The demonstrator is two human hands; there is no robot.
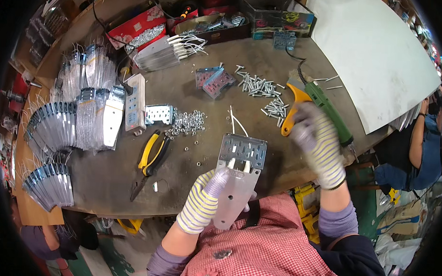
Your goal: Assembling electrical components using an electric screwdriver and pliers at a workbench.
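My left hand point(202, 200), in a striped glove, grips a flat grey metal plate point(231, 199) in front of my apron. A perforated metal bracket point(245, 147) sits at the plate's upper end, and white wires point(235, 121) stick out beyond it. My right hand point(320, 146), gloved alike, is over the table's right side, next to an orange-yellow handle-like tool point(296, 109) and a green power screwdriver point(329, 112). Motion smears its fingers, so whether they hold anything cannot be made out. Loose screws point(261, 86) and small nuts point(187, 123) lie on the table beyond the plate.
Yellow-and-black pliers point(152, 157) lie left of the plate. Farther left are a power strip point(135, 103) and fanned stacks of plates point(51, 127). Perforated brackets point(215, 83) lie mid-table. Parts boxes point(214, 38) line the back. A white sheet point(374, 60) covers the right.
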